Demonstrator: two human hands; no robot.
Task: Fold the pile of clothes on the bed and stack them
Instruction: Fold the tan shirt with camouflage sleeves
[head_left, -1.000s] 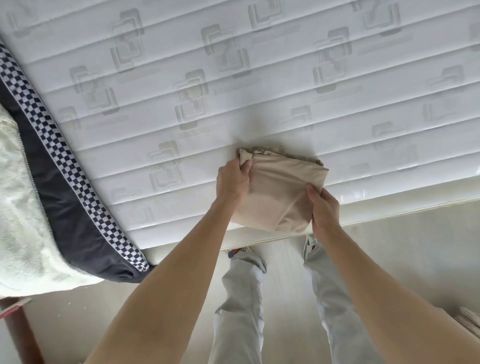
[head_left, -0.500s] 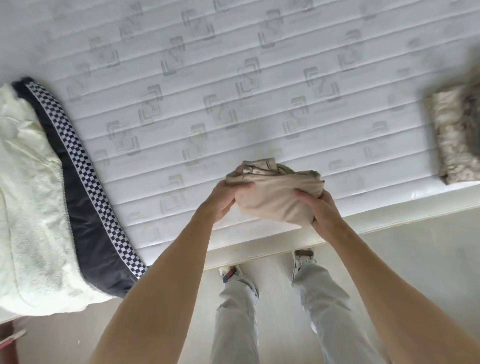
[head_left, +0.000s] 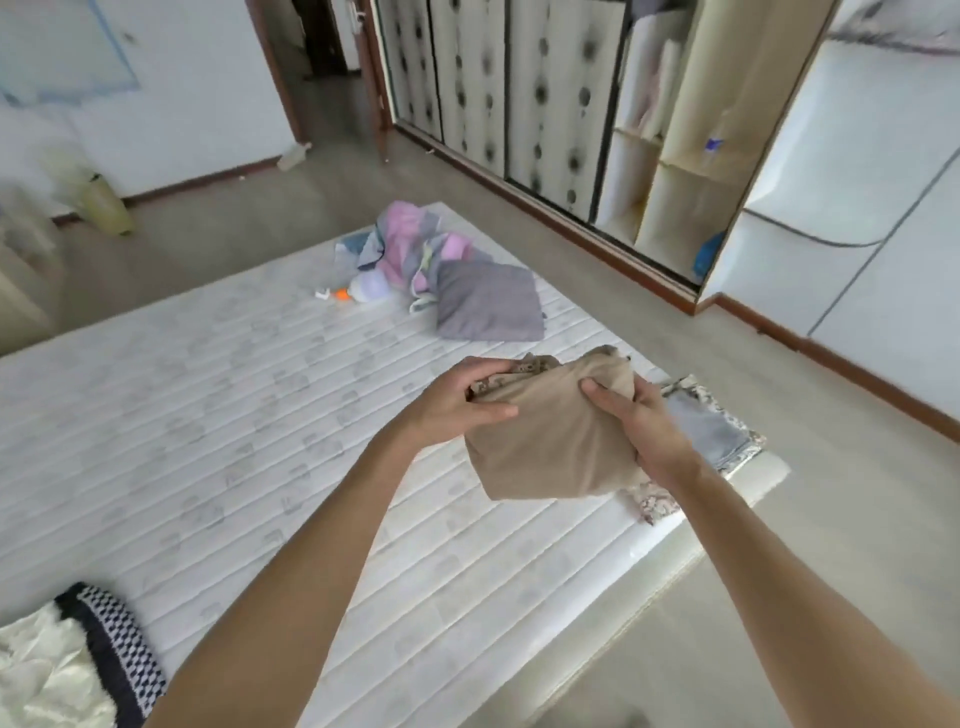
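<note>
Left hand (head_left: 457, 400) and right hand (head_left: 636, 423) grip folded beige garment (head_left: 550, 447) above mattress (head_left: 234, 415), seemingly over folded stack (head_left: 711, 431).

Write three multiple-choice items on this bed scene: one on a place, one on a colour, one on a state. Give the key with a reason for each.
1. Where does the grey pillow lie?
A. on the mattress, beside the heap of pink and grey clothes
B. on the floor
C. in the wardrobe

2. What colour is the folded garment being held?
A. navy
B. beige
C. red

3. How is the garment held?
A. lying flat, untouched
B. by the left hand only
C. gripped by both the left hand and the right hand

Key: 1 A, the pillow rests on the mattress against the heap. 2 B, the cloth is plainly tan. 3 C, the fingers of both hands curl round it, above the bed.
</note>
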